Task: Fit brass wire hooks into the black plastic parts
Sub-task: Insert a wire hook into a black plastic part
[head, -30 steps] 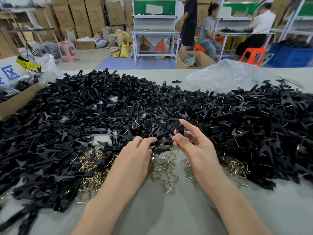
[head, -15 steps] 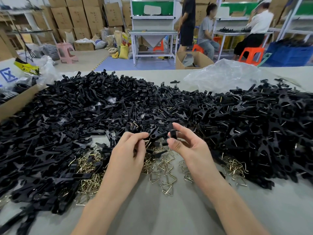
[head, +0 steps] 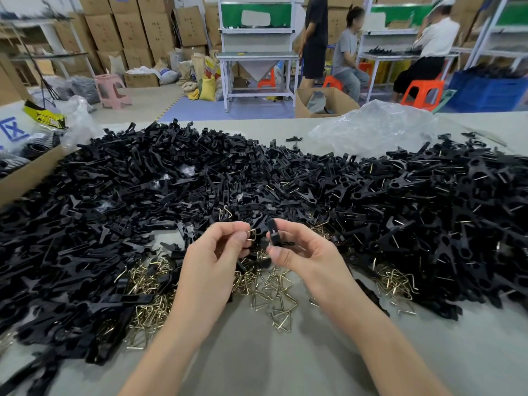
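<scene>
My left hand (head: 217, 252) pinches a brass wire hook (head: 251, 234) between thumb and fingertips. My right hand (head: 303, 252) holds one black plastic part (head: 273, 231) upright between thumb and forefinger. Hook and part are a small gap apart, above the table. A heap of loose brass hooks (head: 271, 292) lies on the table under my hands. A wide pile of black plastic parts (head: 143, 195) spreads across the left and middle. On the right lies a pile of black parts with wires in them (head: 428, 210).
A cardboard box (head: 28, 172) stands at the left edge of the grey table (head: 271, 361). A crumpled clear plastic bag (head: 377, 127) lies at the back right. Beyond the table are workbenches, stools, stacked cartons and three people.
My left hand rose from the brass heap with a hook pinched in it. My right hand moved slightly left with the black part, toward the hook.
</scene>
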`<state>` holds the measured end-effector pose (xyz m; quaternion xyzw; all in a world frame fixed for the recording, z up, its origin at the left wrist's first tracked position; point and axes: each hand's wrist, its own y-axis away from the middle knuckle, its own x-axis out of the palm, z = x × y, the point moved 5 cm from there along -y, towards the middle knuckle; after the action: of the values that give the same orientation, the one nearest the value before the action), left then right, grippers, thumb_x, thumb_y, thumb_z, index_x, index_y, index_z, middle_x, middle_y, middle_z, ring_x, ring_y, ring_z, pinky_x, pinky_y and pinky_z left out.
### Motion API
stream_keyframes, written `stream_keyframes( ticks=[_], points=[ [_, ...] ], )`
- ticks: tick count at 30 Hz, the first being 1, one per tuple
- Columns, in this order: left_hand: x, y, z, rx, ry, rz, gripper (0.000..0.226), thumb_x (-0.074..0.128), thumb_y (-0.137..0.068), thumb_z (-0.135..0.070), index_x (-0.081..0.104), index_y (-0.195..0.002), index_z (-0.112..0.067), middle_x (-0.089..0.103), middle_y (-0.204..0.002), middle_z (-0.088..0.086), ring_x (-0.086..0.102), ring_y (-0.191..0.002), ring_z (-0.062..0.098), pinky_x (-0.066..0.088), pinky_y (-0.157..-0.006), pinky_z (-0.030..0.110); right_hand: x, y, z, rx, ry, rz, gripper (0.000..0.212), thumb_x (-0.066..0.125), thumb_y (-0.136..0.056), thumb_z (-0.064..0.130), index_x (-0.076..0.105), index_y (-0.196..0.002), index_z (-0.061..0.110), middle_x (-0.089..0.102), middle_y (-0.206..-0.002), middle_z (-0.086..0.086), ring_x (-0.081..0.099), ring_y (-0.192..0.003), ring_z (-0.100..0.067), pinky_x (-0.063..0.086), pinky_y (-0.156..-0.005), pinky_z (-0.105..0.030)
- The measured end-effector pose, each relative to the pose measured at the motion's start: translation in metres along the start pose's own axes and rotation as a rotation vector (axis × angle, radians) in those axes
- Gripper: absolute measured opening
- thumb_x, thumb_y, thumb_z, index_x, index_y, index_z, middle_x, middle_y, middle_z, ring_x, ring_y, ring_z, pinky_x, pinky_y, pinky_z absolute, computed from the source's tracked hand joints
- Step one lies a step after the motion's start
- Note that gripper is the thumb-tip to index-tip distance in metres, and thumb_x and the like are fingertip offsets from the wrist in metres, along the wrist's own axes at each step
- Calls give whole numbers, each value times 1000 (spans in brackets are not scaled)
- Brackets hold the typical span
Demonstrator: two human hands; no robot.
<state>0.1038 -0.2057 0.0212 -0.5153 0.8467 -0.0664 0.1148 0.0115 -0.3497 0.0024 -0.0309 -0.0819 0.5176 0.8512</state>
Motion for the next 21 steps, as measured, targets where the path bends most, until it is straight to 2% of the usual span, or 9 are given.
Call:
stream_keyframes(
  ticks=[3, 5, 6, 8, 11, 13, 17, 19, 21],
  points=[
    [6, 0, 0, -64, 167, 36, 16, 59, -99, -8, 69, -103, -20, 76, -88, -4, 75, -84, 14, 56, -74, 16, 2, 0, -1, -7, -14, 15, 40, 74, -86, 0, 71, -113, 30, 77, -102, 9, 71, -97, -4, 53, -81, -15],
    [13, 3, 0, -103, 258, 81, 20, 56, -99, -3, 67, -109, -18, 72, -86, -2, 75, -84, 16, 57, -74, 19, 4, 0, -3, -5, -39, 45, 39, 73, -87, 1, 71, -115, 29, 77, -107, 1, 72, -104, -13, 55, -87, -22],
    [16, 4, -1, -93, 238, 96, 23, 56, -99, -3, 67, -111, -20, 71, -86, -3, 74, -84, 14, 57, -74, 19, 5, 1, -3, -2, -48, 63, 38, 73, -88, 3, 71, -117, 28, 77, -109, -3, 72, -106, -18, 56, -91, -25],
    [17, 7, -4, 13, 25, 98, 27, 55, -101, -8, 68, -114, -27, 72, -90, -8, 72, -85, 8, 55, -75, 15, 6, 2, -3, 1, -47, 76, 39, 74, -88, 6, 70, -122, 25, 76, -111, -6, 72, -107, -20, 55, -90, -24],
    [16, 10, -12, 252, -388, 95, 28, 56, -100, -17, 65, -121, -33, 64, -96, -12, 65, -87, 5, 49, -75, 14, 5, 3, -2, 1, -40, 67, 39, 75, -87, 5, 70, -120, 25, 77, -108, -4, 72, -102, -13, 53, -84, -17],
    [15, 11, -13, 302, -510, 82, 26, 54, -100, -24, 66, -122, -30, 58, -96, -15, 61, -84, 4, 47, -72, 20, 6, 2, -1, -4, -33, 71, 39, 75, -86, 4, 71, -117, 26, 78, -105, -1, 72, -98, -8, 53, -82, -16],
    [10, 11, -11, 301, -544, 26, 18, 53, -98, -31, 65, -111, -34, 66, -88, -21, 62, -78, 0, 47, -68, 19, 9, 2, 0, -53, 44, 73, 44, 75, -85, 0, 72, -111, 35, 78, -104, 4, 71, -100, -6, 53, -83, -16],
    [7, 11, -9, 252, -461, -11, 10, 55, -99, -30, 63, -101, -36, 68, -74, -18, 63, -66, 4, 46, -60, 17, 7, 1, 0, -78, 107, 42, 52, 75, -85, -3, 73, -104, 45, 77, -102, 11, 71, -99, -4, 53, -82, -14],
    [4, 8, -9, 175, -343, -31, 9, 55, -100, -32, 61, -94, -36, 71, -74, -17, 64, -66, 9, 46, -60, 17, 3, 1, -2, -87, 183, 10, 54, 76, -85, -1, 71, -104, 49, 74, -103, 18, 70, -99, -2, 53, -82, -14]
  ],
)
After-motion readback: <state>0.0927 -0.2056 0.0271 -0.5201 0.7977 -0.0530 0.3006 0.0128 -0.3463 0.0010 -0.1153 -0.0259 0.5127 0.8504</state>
